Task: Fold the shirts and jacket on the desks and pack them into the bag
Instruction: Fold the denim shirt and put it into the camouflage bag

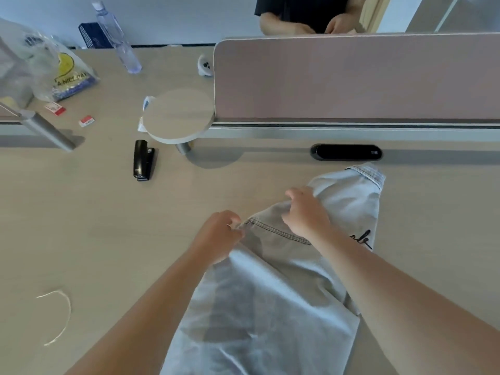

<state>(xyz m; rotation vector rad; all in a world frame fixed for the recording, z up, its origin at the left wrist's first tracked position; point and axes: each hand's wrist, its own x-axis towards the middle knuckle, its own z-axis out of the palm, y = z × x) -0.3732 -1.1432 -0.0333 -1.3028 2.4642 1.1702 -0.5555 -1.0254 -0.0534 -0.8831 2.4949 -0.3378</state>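
Note:
A light blue denim jacket [270, 301] lies partly folded on the beige desk [81, 226], running from the near edge toward the divider. Black script shows on its right side, and a cuffed sleeve end [370, 174] points to the back. My left hand [219, 234] pinches the stitched seam edge at the jacket's left side. My right hand [305, 209] grips a bunched fold of the denim just beyond that seam. A clear plastic bag [40, 66] with a yellow smiley print sits at the far left.
A black stapler [143, 163] lies left of centre, near a round raised shelf [178, 115]. A pink divider panel [351, 77] blocks the back, with another person behind it. A water bottle [116, 36], red-white tags [55, 109] and a loop of string [59, 318] lie on the left side.

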